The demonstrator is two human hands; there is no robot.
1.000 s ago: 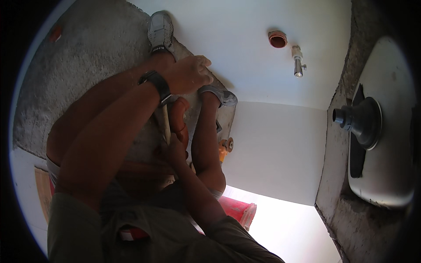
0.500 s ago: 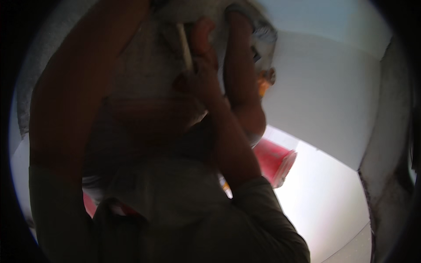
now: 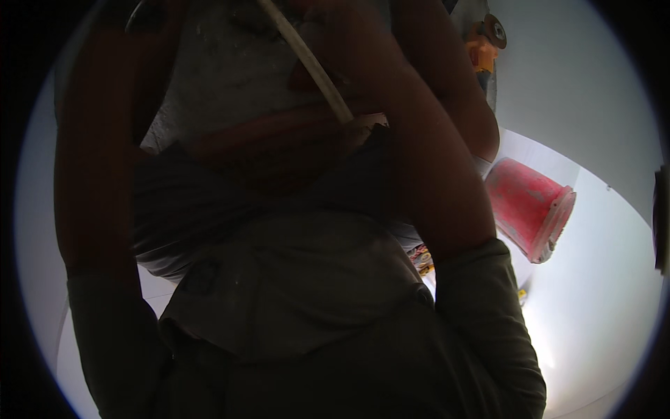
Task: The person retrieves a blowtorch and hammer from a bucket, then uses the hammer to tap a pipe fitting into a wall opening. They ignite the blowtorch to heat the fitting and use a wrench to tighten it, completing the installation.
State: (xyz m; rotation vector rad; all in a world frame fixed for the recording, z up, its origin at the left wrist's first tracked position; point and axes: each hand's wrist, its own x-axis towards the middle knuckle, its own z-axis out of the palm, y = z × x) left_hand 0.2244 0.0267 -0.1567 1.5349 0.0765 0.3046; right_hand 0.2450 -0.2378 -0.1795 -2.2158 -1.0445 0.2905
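Observation:
At the top left, my left hand (image 3: 150,12) is deep in shadow and partly cut off by the upper edge. A thin, shiny curved edge shows on or beside it; I cannot make out what it belongs to. My right hand (image 3: 322,10) reaches up to the top edge, its fingers cut off or lost in the dark. A long pale stick (image 3: 307,61), apparently wooden, slants down beside the right hand toward my lap. Whether the hand grips it is hidden. Its lower end lies near a pale edge by my lap.
My bent right leg (image 3: 447,84) is beside the right forearm. Past it, an orange power tool with a round disc (image 3: 483,47) lies by a pale wall (image 3: 572,91). A red, dust-smeared bucket (image 3: 525,202) is tipped over at the right. Greyish, dusty ground (image 3: 223,77) spreads between my arms.
The view has shifted, so the bucket and power tool show farther right. Both hands are now nearer the top edge. The stick, earlier pointing up from my right hand, now slants toward my lap.

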